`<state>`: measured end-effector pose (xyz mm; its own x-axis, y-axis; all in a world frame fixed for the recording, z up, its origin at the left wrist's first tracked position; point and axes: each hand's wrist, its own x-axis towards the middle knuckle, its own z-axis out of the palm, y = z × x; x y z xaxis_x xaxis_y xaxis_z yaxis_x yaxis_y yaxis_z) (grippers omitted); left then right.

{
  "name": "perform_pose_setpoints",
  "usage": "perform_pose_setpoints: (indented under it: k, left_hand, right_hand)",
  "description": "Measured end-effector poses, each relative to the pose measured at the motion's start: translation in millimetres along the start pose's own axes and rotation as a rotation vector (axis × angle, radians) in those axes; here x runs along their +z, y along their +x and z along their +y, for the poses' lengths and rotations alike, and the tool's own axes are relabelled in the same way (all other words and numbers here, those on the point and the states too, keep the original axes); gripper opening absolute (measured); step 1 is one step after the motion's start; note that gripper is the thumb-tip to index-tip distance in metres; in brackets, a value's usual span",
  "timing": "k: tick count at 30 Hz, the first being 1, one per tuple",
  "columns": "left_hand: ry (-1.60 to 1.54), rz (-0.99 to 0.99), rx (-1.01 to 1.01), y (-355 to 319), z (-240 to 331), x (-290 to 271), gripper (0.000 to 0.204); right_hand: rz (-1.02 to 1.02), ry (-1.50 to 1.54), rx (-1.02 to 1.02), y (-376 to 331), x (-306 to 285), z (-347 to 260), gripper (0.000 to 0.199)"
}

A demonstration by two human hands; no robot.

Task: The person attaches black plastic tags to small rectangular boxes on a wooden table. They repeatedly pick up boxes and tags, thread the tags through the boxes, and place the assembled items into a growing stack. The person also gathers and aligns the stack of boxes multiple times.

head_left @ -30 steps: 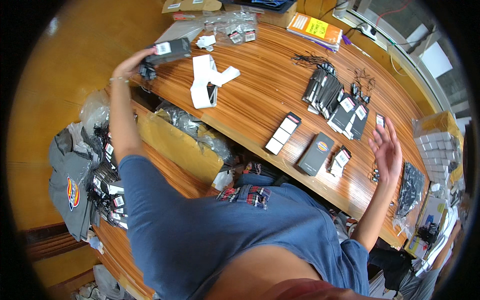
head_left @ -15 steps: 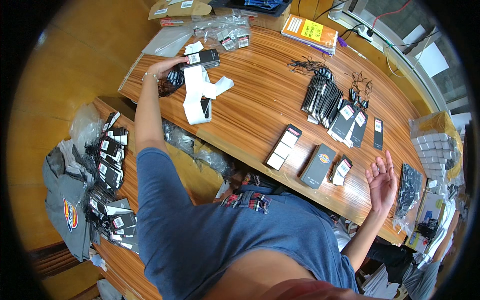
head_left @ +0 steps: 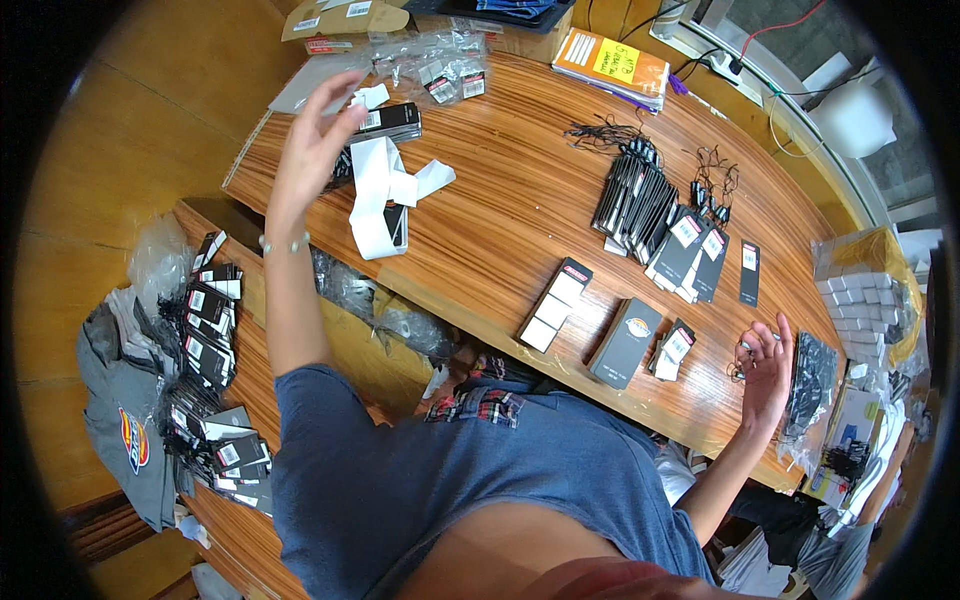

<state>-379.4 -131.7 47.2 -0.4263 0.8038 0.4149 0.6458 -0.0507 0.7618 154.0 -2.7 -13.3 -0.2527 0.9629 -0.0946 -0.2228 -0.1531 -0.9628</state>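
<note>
My left hand (head_left: 310,150) is raised over the far left of the wooden table (head_left: 500,200), fingers apart and holding nothing. Just beyond it lies a stack of black tags (head_left: 385,122) next to a curled white paper strip (head_left: 375,190). My right hand (head_left: 765,370) hovers low at the table's near right edge, fingers spread; a small dark loop of string lies by its fingertips, and I cannot tell if they touch it. Near it sit a small pile of labelled black tags (head_left: 675,347) and a flat black box (head_left: 625,342).
A fan of black tags (head_left: 640,195), loose black strings (head_left: 610,135), a booklet with a yellow note (head_left: 612,65) and clear bags (head_left: 440,65) lie on the table. Many tags (head_left: 210,330) and a grey shirt (head_left: 125,420) cover the bench at left. A bag of white boxes (head_left: 860,300) stands at right.
My left hand carried the black tag stack rightward, set it down by the white strip and let go. My right hand came down from the air to the table's near edge.
</note>
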Motion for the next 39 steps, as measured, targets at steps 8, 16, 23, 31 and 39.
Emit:
perform_pose_setpoints:
  k: [8, 16, 23, 31, 39]
  left_hand:
    - [-0.539, -1.402, 0.377, -66.5, 102.5, 93.3, 0.064]
    - [-0.481, -1.347, -0.137, -85.5, 89.3, 142.1, 0.066]
    - [-0.379, 0.276, -0.840, -117.2, 32.5, 104.9, 0.036]
    - [0.033, 0.349, -0.539, -147.1, -36.4, 134.5, 0.037]
    - [0.107, 0.205, -0.439, -133.3, -76.6, 164.4, 0.038]
  right_hand:
    - [-0.216, -0.323, -0.185, -15.0, 8.9, -17.5, 0.059]
    - [-1.686, -0.596, -0.591, -23.6, 74.2, -75.8, 0.049]
    - [-1.945, 0.037, -0.950, -23.3, 58.5, -103.7, 0.037]
    - [-1.767, -0.110, -1.096, -13.5, 8.5, -118.2, 0.035]
    - [-1.732, 0.240, -1.093, -6.0, 39.3, -76.7, 0.027]
